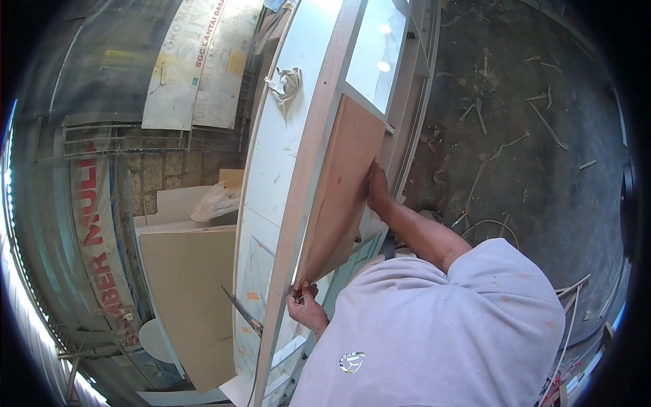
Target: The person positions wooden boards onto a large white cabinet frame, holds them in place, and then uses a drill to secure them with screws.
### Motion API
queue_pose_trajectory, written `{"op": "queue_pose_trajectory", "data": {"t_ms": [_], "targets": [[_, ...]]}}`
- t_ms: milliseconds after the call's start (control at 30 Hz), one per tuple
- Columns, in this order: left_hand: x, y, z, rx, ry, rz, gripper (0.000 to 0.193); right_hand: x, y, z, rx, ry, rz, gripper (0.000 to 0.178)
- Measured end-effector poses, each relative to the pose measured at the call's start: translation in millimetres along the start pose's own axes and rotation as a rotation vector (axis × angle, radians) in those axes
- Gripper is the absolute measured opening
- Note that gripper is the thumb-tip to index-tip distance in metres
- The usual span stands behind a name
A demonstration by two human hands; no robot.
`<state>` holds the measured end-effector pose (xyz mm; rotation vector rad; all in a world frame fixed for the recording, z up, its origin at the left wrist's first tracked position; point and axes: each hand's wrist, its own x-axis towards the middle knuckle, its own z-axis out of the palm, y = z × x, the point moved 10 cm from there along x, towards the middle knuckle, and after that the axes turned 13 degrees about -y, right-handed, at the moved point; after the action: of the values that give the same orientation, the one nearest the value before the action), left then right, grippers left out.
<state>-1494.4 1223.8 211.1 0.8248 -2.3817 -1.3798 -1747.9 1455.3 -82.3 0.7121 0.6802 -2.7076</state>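
Note:
A reddish-brown wooden panel (342, 180) stands tilted inside an opening of a long white cabinet frame (306, 163). My left hand (308, 310) pinches the panel's near lower corner, close to the frame's wooden edge strip. Farther along, my right hand (379, 186) holds the panel's right edge, its fingers partly hidden by the panel. A pale raw edge runs down the panel's left side.
A dark blade-like tool (242, 311) lies on the cabinet's left face, and a bundled cloth or cord (285, 85) sits higher up. Large boards (190, 298) lean at the left. Scraps and strips (546, 122) litter the concrete floor to the right.

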Motion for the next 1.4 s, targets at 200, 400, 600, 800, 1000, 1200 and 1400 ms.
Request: {"op": "queue_pose_trajectory", "data": {"t_ms": [200,400,600,800,1000,1200,1400], "targets": [[-2.5,-3.3,1.2,-0.026,0.021,0.008,0.024,-7.2,-4.9,-19.0,-0.226,0.198,0.037,0.076],[-5.5,0.3,2.5,-0.019,0.028,0.008,0.021,-20.5,-17.4,-26.6,-0.244,0.246,0.134,0.077],[0.3,-3.4,-0.7,-0.118,0.097,-0.025,0.022,29.8,2.2,-42.9,-0.150,0.031,0.108,0.069],[-5.0,-8.6,-10.9,-0.174,0.243,-0.097,0.019,16.6,-8.0,-4.3,-0.118,-0.181,0.202,0.076],[-18.8,-27.2,-16.1,-0.263,0.348,-0.117,0.018,-1.3,-12.8,3.5,-0.214,-0.139,0.336,0.087],[-17.3,-30.0,-16.1,-0.194,0.359,-0.054,0.019,-0.1,-13.3,7.6,-0.365,-0.244,0.387,0.100],[-17.4,-24.7,-20.5,-0.130,0.355,-0.028,0.018,-4.3,-14.8,16.1,-0.287,-0.243,0.293,0.091]]}}
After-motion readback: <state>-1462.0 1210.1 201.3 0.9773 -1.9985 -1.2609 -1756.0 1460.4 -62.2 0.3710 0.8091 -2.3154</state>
